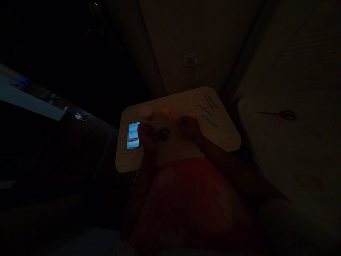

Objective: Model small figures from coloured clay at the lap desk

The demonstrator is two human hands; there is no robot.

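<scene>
Both your hands are over the table (183, 151), and the light is very dim. Your left hand (147, 134) is just beside the lit phone (133, 135), with the green thing (165, 130) close to its fingers; it is too dark to tell whether its grip is open or closed. Your right hand (190, 127) has its fingertips at a small orange-red piece (176, 121) near the middle of the table — you cannot tell here how firmly that grip is closed, or whether it holds the piece.

Between your 2 hands, toward the far edge, lies an orange thing (165, 112) with a narrow part pointing back toward you. A round, pale container (146, 112) is beyond your left hand. To the right of your right hand, 4 bluish-green strips (210, 121) lie apart from it on the table. The scissors (287, 115) rest on a separate pale surface (298, 149) at far right — well apart from both hands.
</scene>
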